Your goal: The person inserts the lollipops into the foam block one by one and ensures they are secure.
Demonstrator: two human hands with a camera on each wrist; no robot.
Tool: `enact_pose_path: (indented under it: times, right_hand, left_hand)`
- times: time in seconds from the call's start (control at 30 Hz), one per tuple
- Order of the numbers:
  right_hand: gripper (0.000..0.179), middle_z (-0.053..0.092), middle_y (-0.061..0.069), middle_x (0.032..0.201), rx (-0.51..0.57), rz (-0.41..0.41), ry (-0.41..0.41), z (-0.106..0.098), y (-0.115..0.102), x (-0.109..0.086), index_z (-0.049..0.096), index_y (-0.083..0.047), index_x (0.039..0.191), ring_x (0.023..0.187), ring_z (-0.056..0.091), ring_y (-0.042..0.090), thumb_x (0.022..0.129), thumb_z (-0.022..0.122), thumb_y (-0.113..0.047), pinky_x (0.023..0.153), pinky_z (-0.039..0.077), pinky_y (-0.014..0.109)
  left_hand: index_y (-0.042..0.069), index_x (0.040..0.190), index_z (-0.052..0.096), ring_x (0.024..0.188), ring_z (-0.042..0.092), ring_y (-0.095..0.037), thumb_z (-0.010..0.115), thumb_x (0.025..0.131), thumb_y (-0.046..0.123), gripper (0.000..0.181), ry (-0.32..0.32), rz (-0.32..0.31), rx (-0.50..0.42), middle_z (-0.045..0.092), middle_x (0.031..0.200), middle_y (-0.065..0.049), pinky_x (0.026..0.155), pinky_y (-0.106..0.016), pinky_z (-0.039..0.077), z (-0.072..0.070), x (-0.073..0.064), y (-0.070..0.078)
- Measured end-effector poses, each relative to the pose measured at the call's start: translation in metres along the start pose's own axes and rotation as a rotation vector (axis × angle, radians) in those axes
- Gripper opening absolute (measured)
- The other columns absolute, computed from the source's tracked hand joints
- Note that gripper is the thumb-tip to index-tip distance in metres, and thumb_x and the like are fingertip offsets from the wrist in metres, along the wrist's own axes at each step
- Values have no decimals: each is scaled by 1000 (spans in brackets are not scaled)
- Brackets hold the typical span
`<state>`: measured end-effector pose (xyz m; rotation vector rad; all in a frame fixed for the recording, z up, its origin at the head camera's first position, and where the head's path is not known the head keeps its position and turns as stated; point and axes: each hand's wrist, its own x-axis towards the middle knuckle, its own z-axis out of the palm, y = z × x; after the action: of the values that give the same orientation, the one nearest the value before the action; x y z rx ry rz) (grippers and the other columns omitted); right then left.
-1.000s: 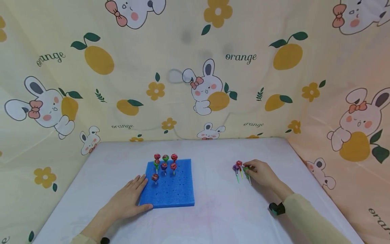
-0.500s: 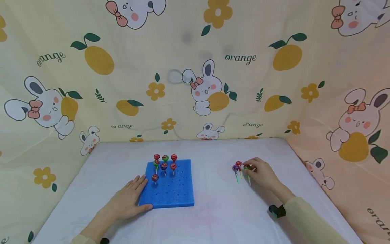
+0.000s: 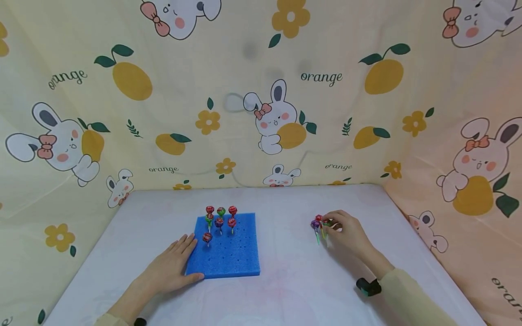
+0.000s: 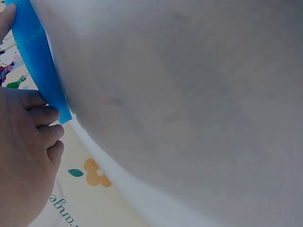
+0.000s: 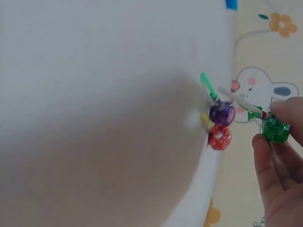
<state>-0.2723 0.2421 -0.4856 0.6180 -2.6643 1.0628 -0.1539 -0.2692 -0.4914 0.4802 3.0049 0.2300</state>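
My left hand rests against the left side of a blue foam block, its fingers along that edge and its thumb at the front corner. Several wrapped lollipops stand upright in the foam's far left part, among them a purple one and a nearer red one. Over to the right, my right hand pinches a green lollipop by its head, the white stick pointing away from the fingers. Just left of it a purple lollipop and a red lollipop lie together on the table.
Rows of small holes mark the foam's top. White cloth covers the table. A patterned curtain with rabbits and oranges encloses the back and sides.
My right hand has shifted slightly left with the green lollipop, closer to the purple and red ones. The left hand and foam block stay in place.
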Motion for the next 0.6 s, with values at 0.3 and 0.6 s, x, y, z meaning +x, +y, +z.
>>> enact_pose_path:
  times: [0.3, 0.6]
  right_hand:
    - [22, 72, 7, 110, 59, -71, 54, 8, -16, 1, 75, -2, 112, 91, 69, 18, 91, 77, 2, 76, 61, 26]
    - [20, 72, 4, 113, 76, -125, 59, 18, -30, 5, 75, -5, 116, 94, 68, 14, 96, 73, -2, 79, 61, 26]
  left_hand:
    - [-3, 158, 37, 154, 26, -45, 58, 88, 80, 111, 4, -6, -3, 31, 166, -24, 124, -61, 28, 3, 1, -1]
    - [-4, 158, 36, 154, 27, -45, 57, 88, 80, 112, 16, 1, 4, 31, 166, -24, 124, -59, 28, 5, 1, -3]
